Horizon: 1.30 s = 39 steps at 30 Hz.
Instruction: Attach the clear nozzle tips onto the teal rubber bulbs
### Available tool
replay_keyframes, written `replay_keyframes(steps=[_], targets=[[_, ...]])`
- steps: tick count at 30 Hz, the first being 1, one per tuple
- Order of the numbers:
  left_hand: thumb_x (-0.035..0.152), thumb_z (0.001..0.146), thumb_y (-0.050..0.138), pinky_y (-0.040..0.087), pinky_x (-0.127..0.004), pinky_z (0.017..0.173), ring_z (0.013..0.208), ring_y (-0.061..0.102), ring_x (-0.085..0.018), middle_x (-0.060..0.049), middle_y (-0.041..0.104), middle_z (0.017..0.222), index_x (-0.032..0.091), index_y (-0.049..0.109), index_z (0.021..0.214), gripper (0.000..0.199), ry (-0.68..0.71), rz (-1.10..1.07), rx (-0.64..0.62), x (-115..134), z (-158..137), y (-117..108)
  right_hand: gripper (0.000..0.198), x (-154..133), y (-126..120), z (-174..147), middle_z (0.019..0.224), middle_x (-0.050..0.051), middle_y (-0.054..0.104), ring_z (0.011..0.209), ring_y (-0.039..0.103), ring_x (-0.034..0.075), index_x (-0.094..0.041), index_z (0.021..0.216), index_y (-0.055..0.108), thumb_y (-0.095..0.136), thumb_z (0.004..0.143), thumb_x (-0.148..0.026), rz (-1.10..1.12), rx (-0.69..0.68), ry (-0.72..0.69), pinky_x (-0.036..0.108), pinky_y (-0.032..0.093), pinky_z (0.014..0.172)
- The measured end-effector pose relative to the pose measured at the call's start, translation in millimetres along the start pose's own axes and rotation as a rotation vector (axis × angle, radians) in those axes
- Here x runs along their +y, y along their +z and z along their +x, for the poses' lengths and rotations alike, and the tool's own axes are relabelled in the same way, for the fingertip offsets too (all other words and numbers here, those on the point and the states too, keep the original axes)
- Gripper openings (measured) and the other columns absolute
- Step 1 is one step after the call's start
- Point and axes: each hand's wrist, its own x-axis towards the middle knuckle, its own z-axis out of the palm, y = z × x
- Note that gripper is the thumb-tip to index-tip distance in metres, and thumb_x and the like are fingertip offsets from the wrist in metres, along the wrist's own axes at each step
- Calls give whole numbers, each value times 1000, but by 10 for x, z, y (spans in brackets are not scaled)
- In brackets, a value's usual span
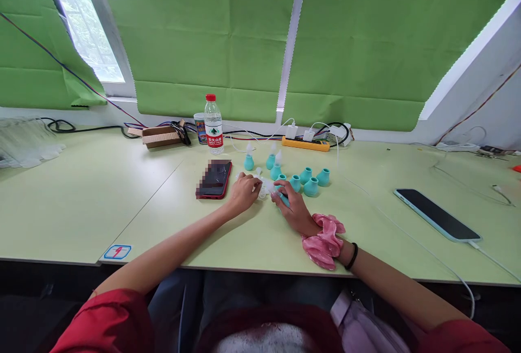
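Observation:
My left hand [244,191] and my right hand [293,209] meet over the pale green table [122,190]. Between them is a small clear plastic piece [265,186], pinched by the left fingers. The right hand grips a teal rubber bulb [284,197] that touches that clear piece. Just beyond the hands stand several teal bulbs [311,186], some with clear tips on top [248,161]. A pink scrunchie [324,240] and a black band sit on my right wrist.
A red-cased phone [214,180] lies left of my hands. A water bottle [213,125], a cup, a cardboard box [160,136] and an orange power strip [305,143] line the back. A second phone [437,214] charges at right; its cable runs to the table's front edge.

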Motion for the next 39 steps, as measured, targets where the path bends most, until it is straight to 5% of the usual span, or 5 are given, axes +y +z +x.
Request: replay_keyframes(steps=[12, 20, 30, 34, 39], targets=[[25, 78, 24, 36, -22, 58, 57, 46, -11, -1, 53, 57, 14, 53, 59, 36, -25, -703, 22, 130, -80, -112, 26, -95, -14, -9, 70, 0, 54, 63, 50, 12, -20, 101, 44, 44, 78, -32, 55, -16, -47, 23, 39, 60], [49, 79, 29, 27, -20, 43, 40, 35, -7, 1, 39, 39, 14, 41, 43, 52, -112, -877, -241, 174, -63, -80, 26, -62, -22, -9, 70, 0, 55, 62, 51, 12, -19, 99, 47, 47, 77, -32, 75, 0, -65, 24, 40, 60], [55, 76, 30, 20, -20, 36, 32, 23, -4, 5, 26, 37, 16, 31, 41, 52, -282, -1190, -325, 169, 5, -44, 21, -31, -2, -12, 78, 3, 60, 67, 54, 13, -17, 91, 53, 50, 75, -30, 61, 92, -116, 25, 43, 62], [52, 80, 23, 24, -20, 40, 37, 30, -6, 3, 31, 40, 15, 37, 45, 53, -241, -996, -150, 107, 36, -46, 21, -19, -11, -9, 78, 3, 60, 68, 54, 13, -17, 92, 52, 49, 75, -30, 45, 118, -110, 25, 43, 64], [42, 79, 37, 33, -23, 54, 57, 46, -11, 0, 50, 59, 15, 57, 76, 34, -34, -331, 36, -11, 42, -46, 19, -8, -10, 2, 76, 3, 59, 67, 54, 14, -17, 85, 54, 54, 71, -30, 37, 120, -99, 25, 43, 62]])
